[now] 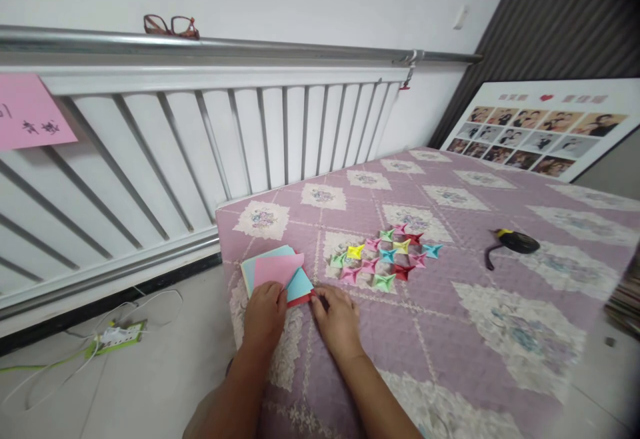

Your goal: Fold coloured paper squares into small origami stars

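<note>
A stack of coloured square paper (265,252) lies near the left edge of the bed-like, cloth-covered surface. My left hand (265,316) is closed at the near side of the stack, its fingers pinching a pink sheet (277,269) that is lifted at the right corner. Below that sheet a blue sheet (300,284) and a red edge show. My right hand (337,316) pinches the right corner of these sheets; how many it holds I cannot tell. Several small folded paper stars (387,256) in pink, green, yellow, blue and red sit to the right of my hands.
A purple floral cloth (435,312) covers the surface. A black object with a yellow band and strap (517,240) lies at right. Behind stand a white radiator (295,126), a pipe with glasses (173,26) and a photo board (540,126). A power strip (117,337) is on the floor.
</note>
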`<control>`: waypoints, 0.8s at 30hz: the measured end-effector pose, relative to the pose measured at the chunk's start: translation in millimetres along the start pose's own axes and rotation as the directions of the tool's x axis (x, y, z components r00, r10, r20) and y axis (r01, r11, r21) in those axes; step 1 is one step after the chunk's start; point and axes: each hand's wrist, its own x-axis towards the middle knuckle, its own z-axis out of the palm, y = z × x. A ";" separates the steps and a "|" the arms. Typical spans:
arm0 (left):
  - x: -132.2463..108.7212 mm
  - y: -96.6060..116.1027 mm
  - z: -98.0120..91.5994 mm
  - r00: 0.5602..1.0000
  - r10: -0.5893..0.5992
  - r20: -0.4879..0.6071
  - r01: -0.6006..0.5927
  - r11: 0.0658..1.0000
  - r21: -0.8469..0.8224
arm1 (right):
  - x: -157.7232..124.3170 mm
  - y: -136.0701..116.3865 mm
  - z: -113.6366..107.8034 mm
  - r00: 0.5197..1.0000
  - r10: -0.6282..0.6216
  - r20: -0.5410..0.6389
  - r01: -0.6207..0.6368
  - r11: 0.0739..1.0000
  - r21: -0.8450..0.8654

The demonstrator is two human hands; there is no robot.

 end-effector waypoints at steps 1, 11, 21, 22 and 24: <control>0.0 -0.2 -0.2 1.000 -0.004 0.000 0.004 1.000 0.004 | 0.2 0.1 0.0 1.000 0.012 -0.003 -0.012 1.000 0.014; 1.5 -2.1 0.3 0.999 -0.019 -0.026 0.020 1.000 0.019 | 12.3 -10.3 7.0 0.982 0.191 0.000 -0.190 0.976 0.109; 1.3 -5.4 2.4 0.997 -0.007 -0.078 0.007 1.000 0.003 | 11.7 -10.7 8.4 0.977 0.213 -0.002 -0.212 0.971 0.115; 0.9 -5.1 2.6 0.996 0.000 -0.088 0.000 1.000 -0.002 | 11.6 -10.6 8.2 0.977 0.212 -0.002 -0.211 0.971 0.114; -0.1 -3.9 2.9 0.995 0.017 -0.101 -0.018 1.000 -0.010 | 11.4 -10.7 7.9 0.978 0.210 0.000 -0.208 0.972 0.113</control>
